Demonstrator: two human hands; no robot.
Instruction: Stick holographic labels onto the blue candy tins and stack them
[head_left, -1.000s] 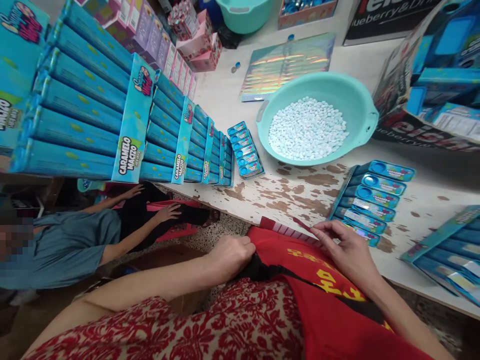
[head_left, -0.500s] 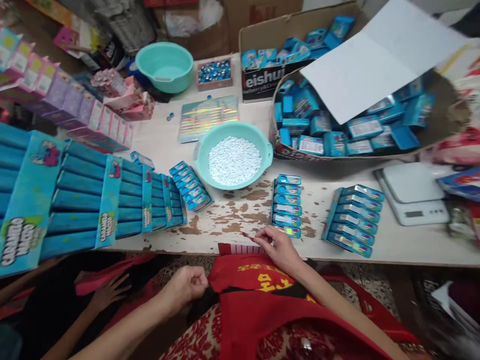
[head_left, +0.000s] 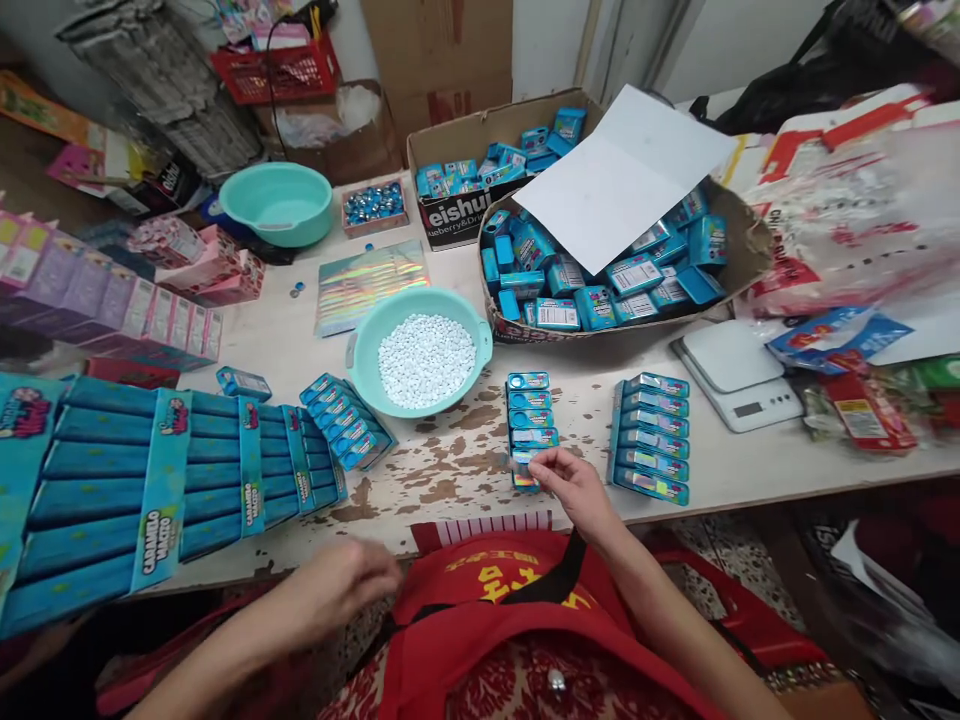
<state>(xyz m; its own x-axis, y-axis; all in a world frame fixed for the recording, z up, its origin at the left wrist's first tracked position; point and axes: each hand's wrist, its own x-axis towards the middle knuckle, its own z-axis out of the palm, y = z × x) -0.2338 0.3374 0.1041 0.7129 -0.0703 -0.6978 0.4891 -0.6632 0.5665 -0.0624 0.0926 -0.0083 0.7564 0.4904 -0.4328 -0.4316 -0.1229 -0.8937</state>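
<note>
My right hand [head_left: 576, 487] rests on the table's front edge, its fingers pinched on the nearest small blue tin of a short row of blue tins [head_left: 529, 415]. My left hand [head_left: 341, 583] hovers low by my red apron [head_left: 510, 600], blurred by motion, fingers loosely curled with nothing visible in them. A teal basin of white candies [head_left: 420, 352] stands just beyond the row. A second row of blue tins [head_left: 649, 436] lies to the right of my right hand.
Blue display cartons [head_left: 150, 480] fill the left of the worn white table [head_left: 465, 470], with a loose row of tins [head_left: 346, 420] beside them. A cardboard box of blue tins [head_left: 600, 270], a white scale [head_left: 739, 375], an empty teal basin [head_left: 279, 203] and holographic sheets [head_left: 367, 283] lie farther back.
The view swung right and up. My right hand left the red apron and reached forward to the row of tins. My left hand let go of the apron's edge.
</note>
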